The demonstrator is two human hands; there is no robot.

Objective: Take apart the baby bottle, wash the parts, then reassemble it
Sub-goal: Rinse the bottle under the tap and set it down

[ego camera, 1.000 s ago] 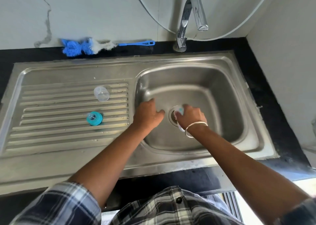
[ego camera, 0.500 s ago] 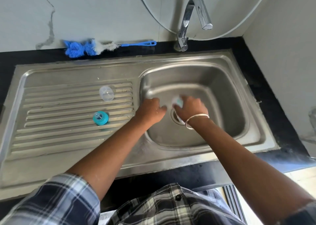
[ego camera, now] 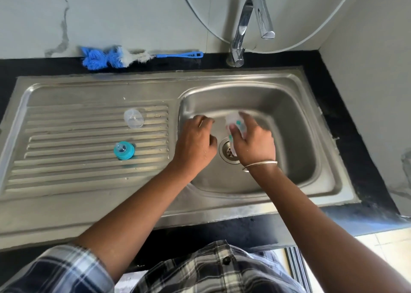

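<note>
My right hand (ego camera: 253, 141) grips the clear bottle body (ego camera: 235, 123) with teal markings, above the drain in the steel sink basin (ego camera: 289, 119); the bottle is blurred by motion. My left hand (ego camera: 194, 142) hovers just left of it with loosely curled fingers and holds nothing. On the ribbed drainboard (ego camera: 66, 148) lie the clear cap (ego camera: 133, 118) on its side and the teal collar with its nipple (ego camera: 123, 150), upright.
A blue and white bottle brush (ego camera: 124, 57) lies on the black counter behind the drainboard. The chrome tap (ego camera: 246, 25) stands behind the basin, with no water running. The drain (ego camera: 226, 151) sits below my right hand. A wall closes off the right side.
My right hand has lifted the bottle from the basin floor near the drain and moved it away from me. My left hand stayed close beside it.
</note>
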